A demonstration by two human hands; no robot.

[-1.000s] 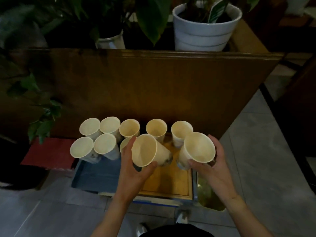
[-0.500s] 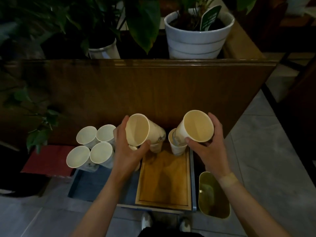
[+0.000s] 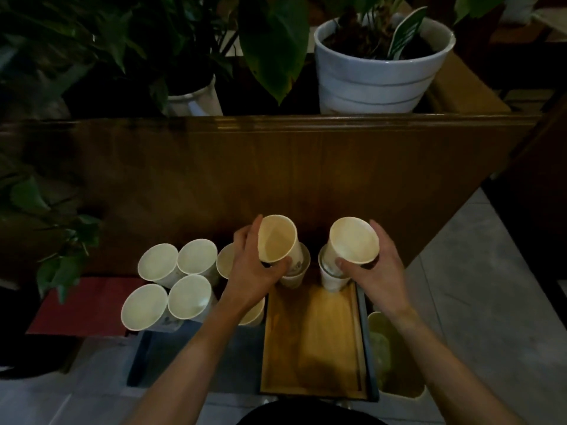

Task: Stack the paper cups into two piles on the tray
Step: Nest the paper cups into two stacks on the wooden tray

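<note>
1. Two paper cups are held over the far end of the tray [image 3: 313, 338], one in each hand, mouths tipped toward the camera. Each is gripped by its wall, probably so that its base stays free to drop into a cup below.
2. The left cup [image 3: 277, 239] is grasped by the left hand [image 3: 254, 271], thumb on the near side and fingers behind. Its base sits at or just inside the mouth of a standing cup [image 3: 296, 273] at the tray's far left; whether it has seated cannot be told.
3. The right cup [image 3: 354, 240] is grasped by the right hand [image 3: 372, 268] in the same way, and its base meets the mouth of another standing cup [image 3: 331, 277] at the tray's far right. The two targets stand apart, which suits two separate piles.
4. The near part of the tray lies bare.
5. To the left of the tray, off it, a group of loose cups [image 3: 190, 277] stands upright, mouths open, close together and within easy reach of the left hand. One more is partly hidden beneath the left forearm.
6. The task is judged to be at its start: each pile holds two cups at most.
7. A wooden panel [image 3: 245, 179] rises just behind the cups, with potted plants [image 3: 380, 75] beyond it.
</note>
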